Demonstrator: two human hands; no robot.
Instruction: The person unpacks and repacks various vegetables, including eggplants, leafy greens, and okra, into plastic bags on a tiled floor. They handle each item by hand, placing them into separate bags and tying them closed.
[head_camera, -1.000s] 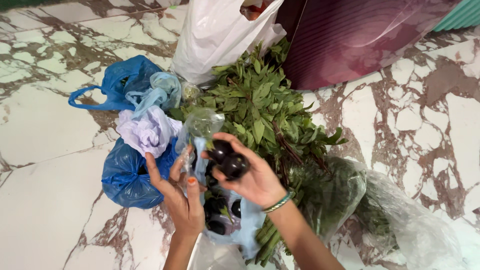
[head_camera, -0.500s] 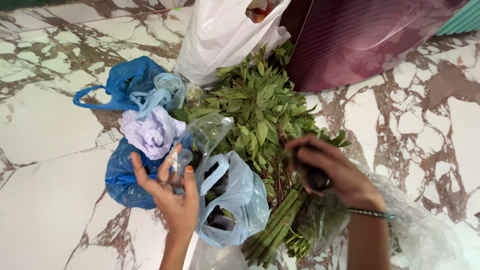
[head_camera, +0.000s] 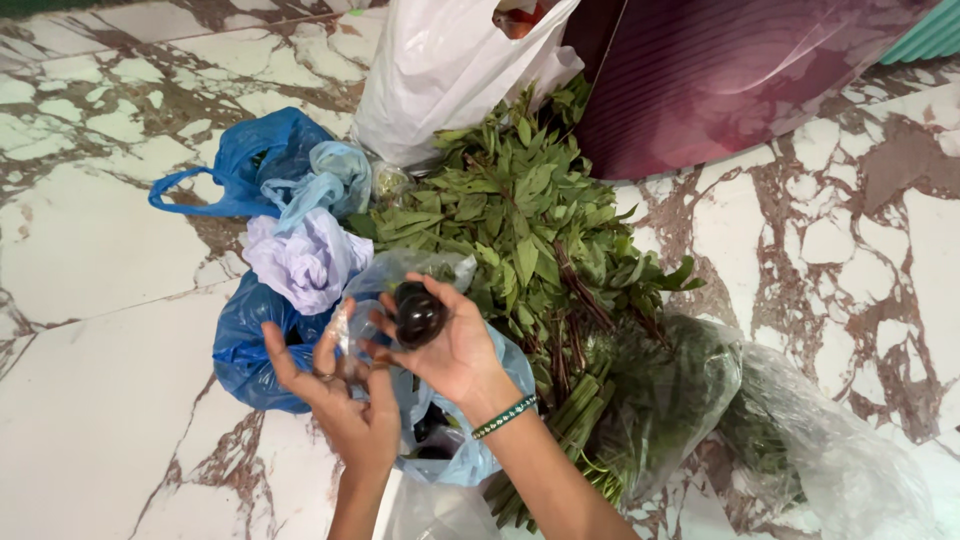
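Dark purple, glossy and round, a small eggplant (head_camera: 418, 313) sits in the right hand (head_camera: 448, 345), fingers curled closed around it, palm up. The hand is directly above the mouth of a light blue bag (head_camera: 470, 420), in which more dark eggplants (head_camera: 432, 432) show. The left hand (head_camera: 345, 395) is beside it, fingers pinched shut on the bag's thin edge and holding it up.

Handling note, as a judgement: the skin looks smooth and slippery, so a full-finger wrap is safer than a fingertip pinch. The left hand should keep the bag mouth lifted and spread so that the film does not fold over the contents. Lift straight up to clear the film.

Just left of the hands lie a dark blue bag (head_camera: 250, 345), a crumpled lilac bag (head_camera: 305, 260) and another blue bag (head_camera: 255, 160). Just right lies a bundle of leafy greens (head_camera: 530, 225), stems toward the person, partly in clear plastic (head_camera: 800, 440). A white bag (head_camera: 450, 70) stands behind.

Everything rests on a polished marble floor (head_camera: 90, 250), white with brown veins. A maroon panel (head_camera: 720, 70) leans at the top right.
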